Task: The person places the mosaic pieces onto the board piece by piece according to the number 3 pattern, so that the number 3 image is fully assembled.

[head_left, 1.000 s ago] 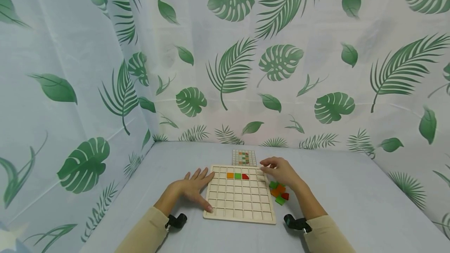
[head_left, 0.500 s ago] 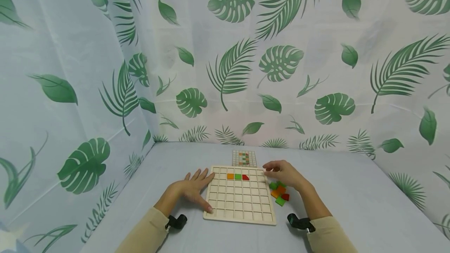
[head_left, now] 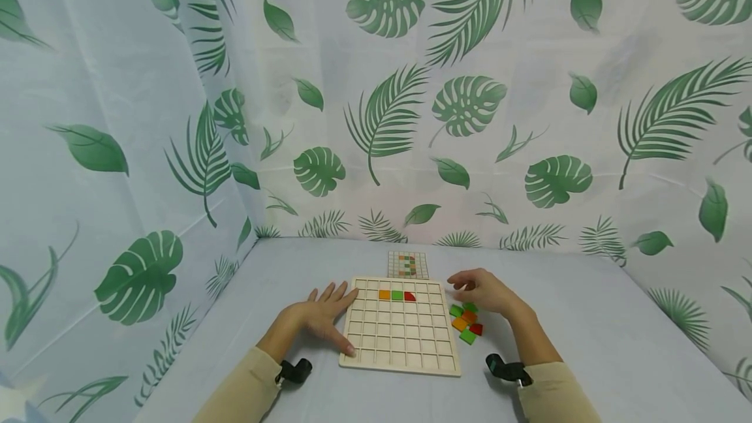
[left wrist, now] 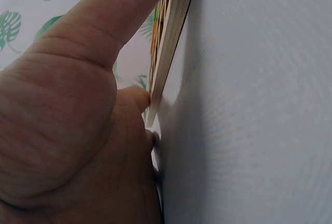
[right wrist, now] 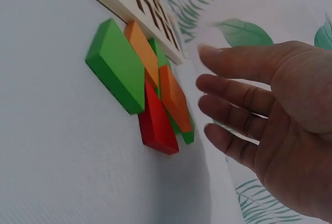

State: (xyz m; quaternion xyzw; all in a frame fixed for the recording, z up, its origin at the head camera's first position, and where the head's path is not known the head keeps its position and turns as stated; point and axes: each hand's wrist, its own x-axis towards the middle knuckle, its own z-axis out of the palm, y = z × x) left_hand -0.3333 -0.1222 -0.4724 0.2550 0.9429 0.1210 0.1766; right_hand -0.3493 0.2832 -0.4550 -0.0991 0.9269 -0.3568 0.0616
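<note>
A wooden grid board point(head_left: 399, 338) lies flat on the table. In one of its rear rows sit an orange square tile point(head_left: 384, 294), a green square tile point(head_left: 397, 295) and a red tile with one cut or rounded corner point(head_left: 409, 296). My left hand point(head_left: 320, 315) rests at the board's left edge, fingers spread, thumb on the front left corner. Past the right edge, my right hand point(head_left: 490, 291) hovers with loosely bent fingers and holds nothing. Below it lies a loose pile of tiles; the right wrist view shows a green tile point(right wrist: 115, 66), a red tile point(right wrist: 155, 123) and an orange tile point(right wrist: 175, 99).
Behind the board lies a small card point(head_left: 408, 265) printed with a grid and coloured squares. A leaf-patterned cloth point(head_left: 399, 149) hangs behind and to the left of the white-covered table point(head_left: 587, 318). Black camera mounts point(head_left: 508, 371) sit on both wrists.
My right hand has moved right and slightly toward me, away from the board's rear right corner to above the loose tiles. The left hand and board have stayed still.
</note>
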